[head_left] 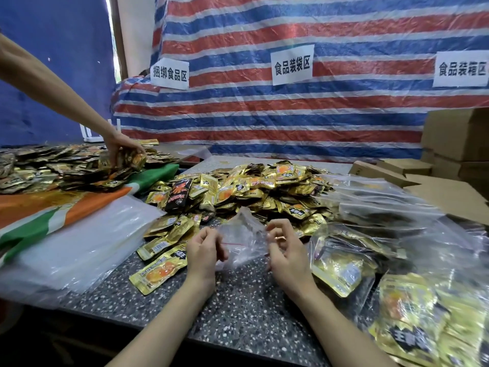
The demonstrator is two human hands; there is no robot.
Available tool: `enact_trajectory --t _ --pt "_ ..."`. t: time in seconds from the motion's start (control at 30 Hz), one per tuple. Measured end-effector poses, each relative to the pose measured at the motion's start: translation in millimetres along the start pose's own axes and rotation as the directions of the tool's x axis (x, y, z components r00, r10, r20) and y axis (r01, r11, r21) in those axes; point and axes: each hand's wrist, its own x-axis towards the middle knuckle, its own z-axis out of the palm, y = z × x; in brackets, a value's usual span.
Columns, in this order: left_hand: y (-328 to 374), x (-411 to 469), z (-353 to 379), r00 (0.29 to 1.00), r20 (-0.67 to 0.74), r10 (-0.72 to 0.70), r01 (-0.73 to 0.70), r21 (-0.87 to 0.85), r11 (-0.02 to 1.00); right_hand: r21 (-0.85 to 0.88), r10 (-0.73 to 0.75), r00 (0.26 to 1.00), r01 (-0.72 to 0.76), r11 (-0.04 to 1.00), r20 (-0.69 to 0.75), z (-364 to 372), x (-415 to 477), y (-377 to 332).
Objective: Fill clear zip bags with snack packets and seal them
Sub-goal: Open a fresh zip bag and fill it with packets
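Note:
An empty clear zip bag [243, 241] with a thin red line at its mouth hangs between my hands above the speckled table [238, 308]. My left hand [203, 251] pinches its left edge with curled fingers. My right hand [287, 254] grips its right edge, fingers curled. Just beyond the bag lies a big heap of gold snack packets [259, 189]; a few loose packets [158, 271] lie left of my left hand. Filled clear bags of gold packets [344, 260] lie to my right.
Another person's hand [121, 149] reaches into a second heap of packets [66, 168] at the far left. A stack of empty clear bags [79, 245] lies on an orange-green cloth [53, 207]. Cardboard boxes [457, 144] stand at the right. A striped tarp [264, 107] forms the back wall.

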Motion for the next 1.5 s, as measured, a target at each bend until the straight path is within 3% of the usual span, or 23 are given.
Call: enact_trajectory --t 0.17,0.27,0.4,0.5,0.57,0.63,0.7,0.8,0.83,0.97,1.07,1.13,1.2,1.23,1.3,1.37,1.5 --pt "2.9 3.2 -3.0 0.986 -0.168 -0.004 -0.012 -0.092 0.996 0.032 -0.021 0.998 0.023 0.999 -0.057 -1.9 -0.8 2.3" --pt "5.0 0.3 -3.1 0.986 -0.156 0.063 -0.069 -0.032 0.997 0.012 -0.077 0.996 0.078 0.997 -0.054 -2.8 -2.4 0.6" --pt "10.6 -4.2 -3.8 0.994 -0.053 0.094 -0.096 -0.02 0.995 -0.025 -0.125 0.991 0.124 0.992 -0.038 -2.8 -3.8 -4.4" --pt "24.3 -8.4 -14.6 0.978 0.196 0.07 -0.058 -0.063 0.996 -0.009 -0.096 0.995 0.096 0.995 -0.024 -1.0 -2.5 -3.2" --pt "37.5 -7.4 -30.7 0.961 0.258 0.101 -0.119 0.055 0.991 -0.011 -0.081 0.996 0.081 0.997 -0.02 -0.4 -0.8 -2.5" --pt "49.2 -1.9 -53.3 0.958 0.223 0.179 -0.252 0.362 0.897 0.059 -0.021 1.0 0.021 0.998 -0.008 0.2 1.3 -2.8" --pt "56.6 4.1 -77.7 0.962 0.213 0.172 -0.273 0.683 0.677 0.261 0.091 0.995 -0.099 0.96 0.042 1.2 1.2 -6.6" --pt "56.4 7.1 -100.6 0.975 0.213 -0.054 -0.187 0.933 0.306 0.458 0.161 0.982 -0.187 0.869 0.095 0.7 2.0 -11.5" --pt "55.0 7.2 -104.7 0.971 0.204 -0.126 -0.171 0.957 0.235 0.471 0.161 0.983 -0.185 0.863 0.091 0.7 2.2 -12.1" --pt "53.4 8.9 -110.1 0.968 0.226 -0.109 -0.194 0.95 0.244 0.438 0.152 0.985 -0.171 0.882 0.077 0.7 1.7 -12.7" --pt "54.1 7.2 -102.0 0.969 0.248 -0.021 -0.241 0.955 0.172 0.388 0.128 0.989 -0.144 0.91 0.067 -0.3 0.6 -13.3" --pt "58.0 5.8 -95.1 0.974 0.205 0.095 -0.22 0.955 0.199 0.315 0.111 0.993 -0.119 0.941 0.041 -1.2 0.1 -12.4" --pt "66.1 1.1 -86.6 0.964 0.151 0.217 -0.211 0.933 0.293 0.194 0.088 0.996 -0.087 0.977 0.003 -1.8 -0.3 -10.9" --pt "71.5 -2.1 -81.4 0.961 0.114 0.251 -0.214 0.882 0.42 0.153 0.076 0.997 -0.075 0.985 -0.005 -1.9 -0.6 -10.6" --pt "80.6 -9.3 -65.3 0.975 0.035 0.218 -0.192 0.626 0.756 0.103 0.055 0.998 -0.055 0.993 0.002 -1.7 -1.0 -11.3" --pt "88.0 -17.9 -43.0 0.988 0.036 0.148 -0.151 0.333 0.931 0.05 0.03 0.999 -0.031 0.998 0.021 -1.2 -1.4 -12.1" --pt "92.1 -33.1 5.3 0.98 0.126 0.155 -0.156 -0.003 0.988 -0.008 -0.006 1.0 0.006 1.0 0.03 0.7 -1.7 -12.9"
